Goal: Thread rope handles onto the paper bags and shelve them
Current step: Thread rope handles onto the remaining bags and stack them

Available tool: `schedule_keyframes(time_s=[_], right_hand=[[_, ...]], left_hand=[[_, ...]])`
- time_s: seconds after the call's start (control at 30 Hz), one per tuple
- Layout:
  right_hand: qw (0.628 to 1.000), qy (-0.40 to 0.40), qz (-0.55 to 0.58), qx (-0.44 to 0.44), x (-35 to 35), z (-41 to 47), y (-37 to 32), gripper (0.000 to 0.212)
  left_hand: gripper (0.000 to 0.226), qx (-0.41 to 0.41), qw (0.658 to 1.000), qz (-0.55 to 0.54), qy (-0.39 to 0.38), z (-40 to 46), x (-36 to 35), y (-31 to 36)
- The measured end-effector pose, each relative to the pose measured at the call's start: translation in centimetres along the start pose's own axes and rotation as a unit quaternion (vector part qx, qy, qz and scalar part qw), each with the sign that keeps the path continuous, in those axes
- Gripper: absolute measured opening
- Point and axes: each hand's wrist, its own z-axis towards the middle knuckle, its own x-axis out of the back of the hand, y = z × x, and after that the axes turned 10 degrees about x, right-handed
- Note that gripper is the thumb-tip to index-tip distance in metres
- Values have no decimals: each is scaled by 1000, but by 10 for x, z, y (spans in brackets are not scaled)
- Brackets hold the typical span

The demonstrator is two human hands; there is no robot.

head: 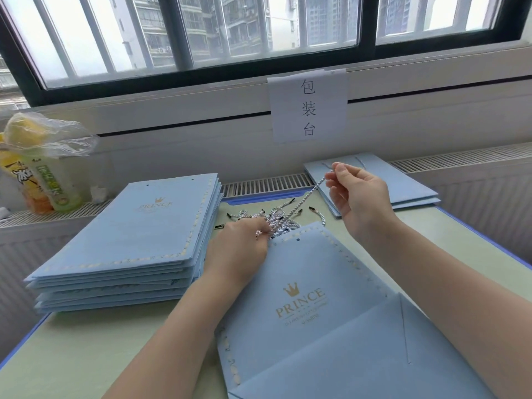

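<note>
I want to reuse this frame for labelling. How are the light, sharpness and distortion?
Head view: soft daylight from the window, faint shadows, no harsh glare; wide-angle lens bows the window frame and table edges; hands and the near bag are sharp, its small print under the logo unreadable.

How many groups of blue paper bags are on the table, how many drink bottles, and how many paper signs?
Groups of blue paper bags: 3 (tall stack, single bag by the hands, small pile)
Drink bottles: 2 (green bottle, yellow bottle)
Paper sign: 1
Total: 6
</note>
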Motion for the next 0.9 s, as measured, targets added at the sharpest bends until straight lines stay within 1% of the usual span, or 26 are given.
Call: schedule_keyframes(time_s=[0.07, 0.2, 0.27, 0.37, 0.5, 0.67, 0.7, 0.77, 0.83, 0.9], right_hand=[[999, 20, 40, -3, 1, 2, -1, 11], [997, 40, 64, -7, 2, 4, -2, 11], [997, 38, 65, -13, 2, 5, -1, 10], [998, 18, 59, -10, 1, 5, 0, 11], [998, -7, 62, -7, -1, 2, 0, 12], [997, 0, 77, -22, -4, 0, -3, 6], [996, -2, 87, -30, -5, 0, -4, 6], [996, -27, 77, -39, -5, -2, -5, 6], [996, -66, 39, -37, -6, -4, -3, 12], [994, -100, 17, -30, -6, -6, -2, 20]], left_hand=[[20, -5, 1000, -9, -5, -1, 0, 2], [18, -33, 999, -17, -16, -2, -4, 4], [25, -39, 998, -30, -29, 0, -6, 2], [44, -39, 995, -82, -43, -2, -5, 2], [46, -36, 989, -132, -49, -7, -2, 6], [48, -37, 989, -134, -60, -1, -7, 1], [46, -37, 990, -120, -68, -1, -8, 0], [30, -42, 990, -106, -79, 0, -11, -1], [18, -39, 988, -129, -74, 1, -12, -1], [12, -34, 985, -159, -65, 2, -11, -2]])
